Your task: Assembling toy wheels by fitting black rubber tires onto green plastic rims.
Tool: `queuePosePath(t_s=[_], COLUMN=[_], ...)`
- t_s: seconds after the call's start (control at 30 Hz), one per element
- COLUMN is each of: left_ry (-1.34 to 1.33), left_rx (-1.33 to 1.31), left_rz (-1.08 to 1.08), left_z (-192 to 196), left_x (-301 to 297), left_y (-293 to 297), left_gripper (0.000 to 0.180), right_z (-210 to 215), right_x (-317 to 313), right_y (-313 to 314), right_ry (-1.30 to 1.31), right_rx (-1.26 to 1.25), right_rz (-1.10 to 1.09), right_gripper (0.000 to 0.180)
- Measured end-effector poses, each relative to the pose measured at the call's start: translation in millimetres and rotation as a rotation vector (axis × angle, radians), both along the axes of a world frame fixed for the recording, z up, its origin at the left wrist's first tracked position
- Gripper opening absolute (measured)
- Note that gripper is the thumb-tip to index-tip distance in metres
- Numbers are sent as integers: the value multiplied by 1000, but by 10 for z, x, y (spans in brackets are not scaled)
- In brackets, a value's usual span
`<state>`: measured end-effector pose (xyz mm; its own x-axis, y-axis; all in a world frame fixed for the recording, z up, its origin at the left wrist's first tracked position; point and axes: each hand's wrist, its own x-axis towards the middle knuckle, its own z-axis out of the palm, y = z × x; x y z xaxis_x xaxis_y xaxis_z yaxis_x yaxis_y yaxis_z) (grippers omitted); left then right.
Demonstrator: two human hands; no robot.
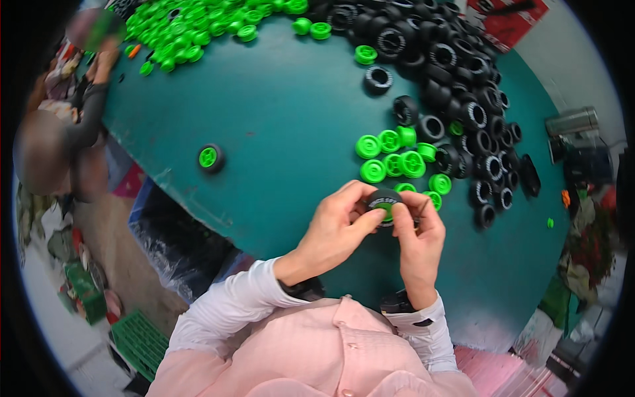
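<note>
Above the green table [284, 132], left hand [334, 221] and right hand [421, 241] clamp a black tire [383, 196] and its green hub [386, 210] between thumbs [402, 221] and fingers [357, 190], presumably for even pressure; loose hubs [392, 165] and spare tires [405, 110] lie beyond, apparently for easy reach.

You were in an assembly workshop, shown by the green worktable [264, 112] heaped with green wheel rims [185, 33] and black tyres [436, 94].

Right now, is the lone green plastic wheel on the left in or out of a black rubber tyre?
In: the black tyre encircles the green wheel.
</note>
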<state>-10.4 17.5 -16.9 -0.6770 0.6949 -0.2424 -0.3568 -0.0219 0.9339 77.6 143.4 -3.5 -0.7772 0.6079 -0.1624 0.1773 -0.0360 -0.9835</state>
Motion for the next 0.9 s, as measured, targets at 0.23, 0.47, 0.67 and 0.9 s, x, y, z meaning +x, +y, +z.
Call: queuePosePath(t_s=[0.23, 0.47, 0.67, 0.9], left_ry=[329, 130, 372, 580], left_rx=[-139, -68, -172, -79], left_rz=[-82, -86, -47, -75], left_z=[113, 158, 165, 127], left_x=[-55, -49, -30, -102], left_y=[9, 61, 38, 2], left_gripper=[19, 21, 19, 21], right_z=[36, 28, -66, 27], right_x=[13, 45, 81, 60], right_y=[190, 179, 167, 119], right_ry=[17, 43, 52, 47], right_rx=[18, -143, 78, -171], right_rz=[131, 56, 133, 42], right_gripper=[16, 16, 18, 19])
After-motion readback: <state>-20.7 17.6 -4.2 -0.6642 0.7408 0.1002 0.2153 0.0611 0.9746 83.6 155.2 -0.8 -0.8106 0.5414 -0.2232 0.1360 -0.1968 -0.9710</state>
